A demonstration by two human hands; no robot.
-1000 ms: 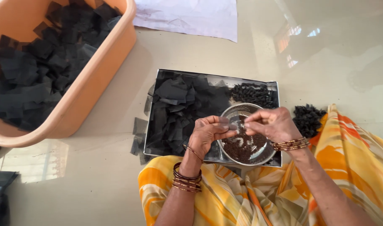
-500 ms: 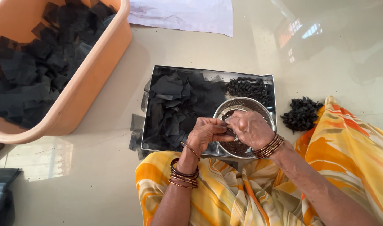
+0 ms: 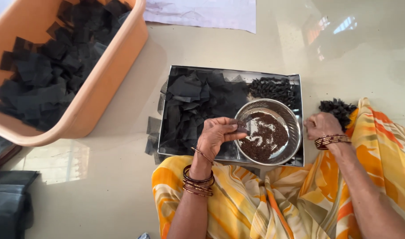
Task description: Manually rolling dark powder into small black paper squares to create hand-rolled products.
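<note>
My left hand (image 3: 216,134) hovers over the steel tray (image 3: 300,88), its fingertips pinched on a small black paper piece at the rim of the round steel bowl (image 3: 291,118). That bowl holds dark brown seeds (image 3: 264,135). My right hand (image 3: 322,125) rests to the right of the tray, fingers curled beside a small heap of black twisted packets (image 3: 337,108) on the floor; whether it holds one is unclear. A pile of loose black paper squares (image 3: 191,99) fills the tray's left half. More twisted packets (image 3: 273,88) lie in its far right corner.
A big orange tub (image 3: 109,79) full of black paper squares stands at the upper left. White paper (image 3: 202,12) lies at the top. Black folded material (image 3: 10,203) sits at the lower left. My orange and yellow patterned cloth (image 3: 264,203) covers my lap.
Both hands were together over the bowl working a piece. Now my right hand has moved off to the right of the tray, while my left stays at the bowl's rim.
</note>
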